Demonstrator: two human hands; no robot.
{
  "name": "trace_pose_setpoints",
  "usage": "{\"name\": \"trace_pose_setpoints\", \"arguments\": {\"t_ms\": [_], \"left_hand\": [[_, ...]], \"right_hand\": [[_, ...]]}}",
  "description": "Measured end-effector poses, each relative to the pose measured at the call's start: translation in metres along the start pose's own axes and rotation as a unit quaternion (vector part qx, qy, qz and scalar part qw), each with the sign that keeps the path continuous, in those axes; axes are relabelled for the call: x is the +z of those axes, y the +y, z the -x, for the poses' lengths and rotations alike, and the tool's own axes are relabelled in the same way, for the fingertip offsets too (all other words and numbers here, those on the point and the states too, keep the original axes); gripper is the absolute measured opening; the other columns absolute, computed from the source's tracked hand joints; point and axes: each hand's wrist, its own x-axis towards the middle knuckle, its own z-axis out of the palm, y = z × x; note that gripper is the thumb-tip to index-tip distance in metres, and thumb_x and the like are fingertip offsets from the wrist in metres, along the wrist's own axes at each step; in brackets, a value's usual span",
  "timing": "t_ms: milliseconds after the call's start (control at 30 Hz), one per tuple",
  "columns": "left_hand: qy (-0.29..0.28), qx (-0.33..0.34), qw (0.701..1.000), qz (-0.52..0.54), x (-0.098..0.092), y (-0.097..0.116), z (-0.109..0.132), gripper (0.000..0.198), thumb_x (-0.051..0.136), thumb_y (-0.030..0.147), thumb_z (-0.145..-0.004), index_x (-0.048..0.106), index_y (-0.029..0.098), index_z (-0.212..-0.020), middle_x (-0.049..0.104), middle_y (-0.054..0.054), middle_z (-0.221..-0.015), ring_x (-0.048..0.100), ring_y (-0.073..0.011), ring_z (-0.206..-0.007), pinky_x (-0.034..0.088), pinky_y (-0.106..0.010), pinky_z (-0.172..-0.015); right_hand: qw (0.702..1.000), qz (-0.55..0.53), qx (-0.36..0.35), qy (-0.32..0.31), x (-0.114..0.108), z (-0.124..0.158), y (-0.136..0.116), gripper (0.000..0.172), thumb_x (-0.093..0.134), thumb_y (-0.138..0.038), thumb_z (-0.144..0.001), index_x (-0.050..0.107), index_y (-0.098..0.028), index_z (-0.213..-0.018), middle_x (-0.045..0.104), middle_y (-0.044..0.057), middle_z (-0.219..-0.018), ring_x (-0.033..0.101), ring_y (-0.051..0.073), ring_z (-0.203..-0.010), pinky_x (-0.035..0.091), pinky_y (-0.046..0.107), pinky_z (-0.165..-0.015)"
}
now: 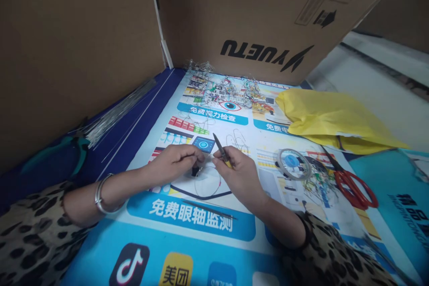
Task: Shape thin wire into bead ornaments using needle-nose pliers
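My left hand (177,161) is closed in a pinch on a thin wire loop (208,183) that curves down onto the printed poster (201,223); a small dark piece (195,171) hangs under its fingers. My right hand (236,172) is closed on small pliers with a yellow handle (221,149), the dark tip pointing up and away. The two hands almost meet over the loop. A silver bangle (100,196) sits on my left wrist.
Red-handled scissors (351,183), a roll of clear tape (294,164) and loose wire bits lie at right. A yellow bag (335,118) is behind them. Straight wires (117,114) and teal pliers (72,149) lie left. Finished wire pieces (221,87) sit by cardboard walls (254,13).
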Motion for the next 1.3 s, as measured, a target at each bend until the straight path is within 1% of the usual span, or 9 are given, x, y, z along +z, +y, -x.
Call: {"name": "trace_pose_setpoints", "arguments": {"t_ms": [133, 267, 367, 467, 533, 667, 867, 1133, 1300], "left_hand": [[-0.015, 0.003, 1.0, 0.011, -0.001, 0.003, 0.0, 0.022, 0.037, 0.014, -0.081, 0.058, 0.018, -0.085, 0.062, -0.001, -0.082, 0.057, -0.0127, -0.078, 0.044, -0.025, -0.073], [-0.025, 0.016, 1.0, -0.01, -0.002, 0.001, 0.0, 0.024, 0.036, 0.013, -0.08, 0.059, 0.018, -0.087, 0.062, 0.0, -0.084, 0.056, -0.0125, -0.078, 0.042, -0.024, -0.073], [-0.032, 0.001, 0.999, -0.028, -0.002, 0.0, 0.001, 0.033, 0.037, 0.011, -0.077, 0.059, 0.018, -0.1, 0.063, -0.001, -0.083, 0.055, -0.0117, -0.071, 0.042, -0.022, -0.067], [-0.065, -0.035, 0.997, -0.009, -0.001, 0.001, 0.001, 0.041, 0.036, 0.01, -0.075, 0.056, 0.018, -0.11, 0.063, 0.0, -0.08, 0.052, -0.0099, -0.061, 0.04, -0.02, -0.058], [-0.088, -0.042, 0.995, 0.007, -0.001, 0.002, 0.0, 0.04, 0.036, 0.012, -0.077, 0.056, 0.018, -0.11, 0.062, 0.0, -0.077, 0.05, -0.0092, -0.058, 0.039, -0.02, -0.056], [-0.112, -0.03, 0.993, 0.004, 0.0, 0.005, -0.002, 0.032, 0.036, 0.015, -0.082, 0.057, 0.017, -0.106, 0.06, 0.001, -0.073, 0.048, -0.0085, -0.057, 0.038, -0.02, -0.057], [-0.146, -0.022, 0.989, 0.005, -0.002, 0.005, -0.003, 0.024, 0.04, 0.013, -0.081, 0.057, 0.017, -0.098, 0.06, 0.0, -0.08, 0.048, -0.008, -0.062, 0.038, -0.019, -0.059], [-0.128, 0.018, 0.992, 0.011, -0.003, -0.001, -0.004, 0.019, 0.041, 0.015, -0.081, 0.058, 0.017, -0.09, 0.062, -0.001, -0.081, 0.054, -0.0108, -0.072, 0.04, -0.023, -0.068], [-0.082, 0.03, 0.995, -0.037, -0.004, -0.002, -0.004, 0.016, 0.047, 0.016, -0.08, 0.061, 0.017, -0.088, 0.062, -0.002, -0.083, 0.054, -0.0118, -0.075, 0.04, -0.023, -0.07]], "right_hand": [[1.0, -0.007, 0.012, -0.009, -0.001, -0.001, 0.0, 0.006, 0.056, -0.025, -0.075, 0.059, -0.022, -0.079, 0.06, -0.003, -0.07, 0.053, 0.012, -0.064, 0.038, 0.022, -0.058], [1.0, -0.009, 0.017, -0.005, -0.002, -0.002, 0.001, 0.006, 0.057, -0.025, -0.074, 0.059, -0.022, -0.078, 0.059, -0.004, -0.069, 0.052, 0.012, -0.063, 0.037, 0.022, -0.058], [1.0, -0.015, 0.014, -0.009, -0.001, -0.003, 0.001, 0.005, 0.057, -0.026, -0.075, 0.059, -0.022, -0.077, 0.057, -0.004, -0.066, 0.05, 0.011, -0.061, 0.036, 0.022, -0.056], [1.0, -0.021, 0.016, -0.01, -0.002, -0.004, 0.001, 0.006, 0.057, -0.027, -0.075, 0.058, -0.021, -0.074, 0.055, -0.005, -0.064, 0.048, 0.011, -0.059, 0.035, 0.022, -0.054], [1.0, -0.022, 0.016, -0.012, -0.002, -0.004, 0.001, 0.006, 0.057, -0.026, -0.074, 0.058, -0.021, -0.073, 0.055, -0.005, -0.064, 0.048, 0.011, -0.059, 0.035, 0.022, -0.054], [0.999, -0.022, 0.016, -0.022, -0.003, -0.004, 0.0, 0.005, 0.056, -0.025, -0.075, 0.058, -0.021, -0.074, 0.057, -0.004, -0.065, 0.05, 0.011, -0.06, 0.036, 0.022, -0.056], [0.999, -0.018, 0.026, -0.022, -0.003, -0.003, -0.001, 0.005, 0.056, -0.026, -0.074, 0.058, -0.021, -0.074, 0.057, -0.004, -0.065, 0.05, 0.011, -0.061, 0.036, 0.022, -0.056], [0.999, 0.009, 0.015, -0.051, -0.008, -0.003, -0.003, 0.005, 0.054, -0.025, -0.075, 0.057, -0.021, -0.074, 0.058, -0.004, -0.066, 0.051, 0.011, -0.062, 0.037, 0.022, -0.057], [0.997, 0.044, 0.003, -0.068, -0.012, -0.005, -0.002, 0.005, 0.053, -0.023, -0.075, 0.057, -0.021, -0.074, 0.061, -0.002, -0.07, 0.055, 0.013, -0.067, 0.039, 0.024, -0.062]]}}
